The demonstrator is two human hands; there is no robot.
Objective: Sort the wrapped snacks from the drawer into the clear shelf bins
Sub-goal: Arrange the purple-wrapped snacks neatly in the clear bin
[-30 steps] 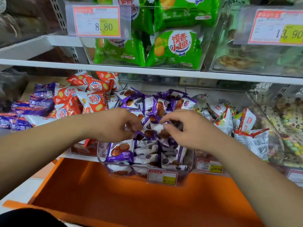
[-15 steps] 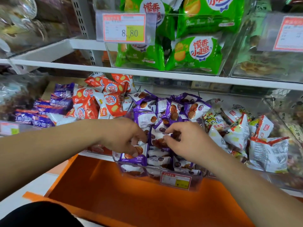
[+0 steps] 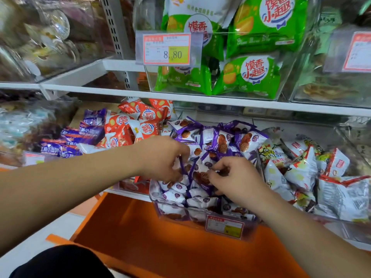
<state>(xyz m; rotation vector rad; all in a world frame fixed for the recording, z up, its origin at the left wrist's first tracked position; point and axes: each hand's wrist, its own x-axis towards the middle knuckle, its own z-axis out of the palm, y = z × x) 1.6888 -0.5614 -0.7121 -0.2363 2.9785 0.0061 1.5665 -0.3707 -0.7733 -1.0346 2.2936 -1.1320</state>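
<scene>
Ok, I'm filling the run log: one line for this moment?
left hand grips purple packs | right hand pinches one | place: clear bin above orange drawer

A red-bordered price tag (image 3: 166, 49) reading 8.80 on a yellow patch hung at the far centre, above a white shelf board (image 3: 220, 101) that ran across the scene. Green packets (image 3: 251, 77) stood behind and to the right of the tag. A second red-bordered tag (image 3: 357, 52), too blurred to read, sat at the far right edge. A grey slotted upright (image 3: 112, 27) rose at the far left. A small red tag (image 3: 224, 225) hung near centre, pale floor (image 3: 40, 233) lay near left, and dark fabric (image 3: 60, 263) filled the nearest left corner.
</scene>
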